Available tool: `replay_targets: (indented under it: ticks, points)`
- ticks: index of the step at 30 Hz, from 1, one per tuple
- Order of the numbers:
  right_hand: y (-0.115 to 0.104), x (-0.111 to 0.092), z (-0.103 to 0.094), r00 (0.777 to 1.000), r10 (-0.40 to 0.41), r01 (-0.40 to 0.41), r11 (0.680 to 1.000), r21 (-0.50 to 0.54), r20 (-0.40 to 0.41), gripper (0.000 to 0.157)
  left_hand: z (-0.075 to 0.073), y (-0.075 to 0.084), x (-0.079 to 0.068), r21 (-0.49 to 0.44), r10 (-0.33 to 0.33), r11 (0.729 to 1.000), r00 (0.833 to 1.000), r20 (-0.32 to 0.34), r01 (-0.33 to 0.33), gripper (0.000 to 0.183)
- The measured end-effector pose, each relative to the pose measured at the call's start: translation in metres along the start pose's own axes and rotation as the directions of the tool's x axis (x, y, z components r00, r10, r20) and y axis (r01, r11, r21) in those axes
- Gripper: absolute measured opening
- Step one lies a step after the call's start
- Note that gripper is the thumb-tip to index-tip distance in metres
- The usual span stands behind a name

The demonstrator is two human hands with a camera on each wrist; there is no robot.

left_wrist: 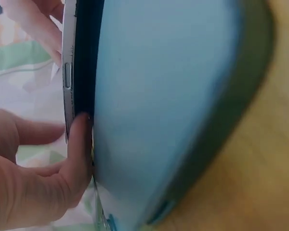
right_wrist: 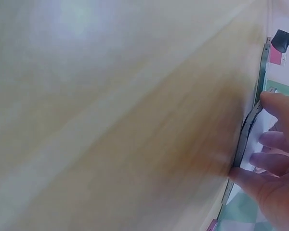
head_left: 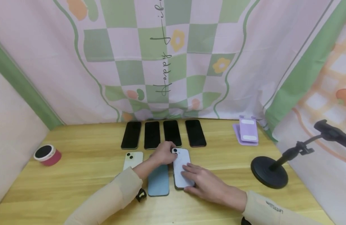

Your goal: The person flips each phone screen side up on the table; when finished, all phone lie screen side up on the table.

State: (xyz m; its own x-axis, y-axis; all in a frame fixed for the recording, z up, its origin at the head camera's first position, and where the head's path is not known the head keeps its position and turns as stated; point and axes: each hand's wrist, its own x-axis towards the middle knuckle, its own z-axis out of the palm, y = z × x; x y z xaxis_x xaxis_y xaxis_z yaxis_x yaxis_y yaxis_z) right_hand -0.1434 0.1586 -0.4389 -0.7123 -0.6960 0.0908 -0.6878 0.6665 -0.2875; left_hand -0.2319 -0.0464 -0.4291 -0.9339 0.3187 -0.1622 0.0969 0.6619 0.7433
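Note:
A white smartphone lies back up between both hands, its camera end away from me. My left hand pinches its upper left corner; the left wrist view shows the thumb and a finger about its edge. Spread over its lower right part is my right hand, with fingers on the back and the thumb at the bottom edge. In the right wrist view the fingertips grip its rim. Left of it is a blue phone, partly under the left arm, then a pale green phone.
A row of several phones with dark screens lies at the back. Purple folding stands are at the back right, and a black stand with a round base at right. A pink and white jar sits at far left. A curtain hangs behind.

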Motion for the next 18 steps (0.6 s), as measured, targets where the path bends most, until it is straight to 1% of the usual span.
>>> replay_targets:
  ticks: [2,4,7,9,11,13,15,18]
  points:
    - [0.0,0.001,0.0,1.0,0.003,-0.003,1.0,0.008,0.012,0.051,0.0,-0.002,0.0,-0.015,-0.021,1.0,1.0,0.018,0.021,0.043]
    - [0.0,0.002,0.0,1.0,0.009,-0.009,1.0,0.013,0.024,0.051,0.001,-0.003,0.0,-0.01,-0.025,1.0,0.999,0.023,0.025,0.047]
    - [0.0,0.001,0.0,1.0,0.002,-0.002,1.0,0.006,0.025,0.052,0.002,-0.003,-0.001,0.033,-0.017,0.999,1.0,-0.013,0.018,0.047]
    - [0.001,0.001,-0.001,1.0,-0.012,0.012,1.0,0.001,0.022,0.052,0.003,-0.003,-0.002,0.046,-0.021,0.999,0.999,-0.038,0.022,0.045]
    - [0.002,0.002,-0.004,1.0,-0.016,0.016,1.0,0.018,0.025,0.051,0.003,-0.003,-0.002,0.044,-0.028,0.999,0.998,-0.058,0.031,0.044]
    - [0.002,0.003,-0.008,1.0,-0.008,0.007,0.998,0.069,0.021,0.048,0.002,-0.002,-0.003,0.021,-0.036,0.999,0.997,-0.066,0.038,0.044]
    - [0.003,0.005,-0.013,1.0,0.008,-0.01,0.99,0.144,0.008,0.045,0.001,0.0,-0.003,0.006,-0.037,0.999,0.996,-0.075,0.037,0.042]
    - [0.004,0.006,-0.022,0.998,0.057,-0.05,0.963,0.263,-0.019,0.039,-0.002,0.003,-0.004,-0.018,-0.039,0.999,0.996,-0.078,0.038,0.04]
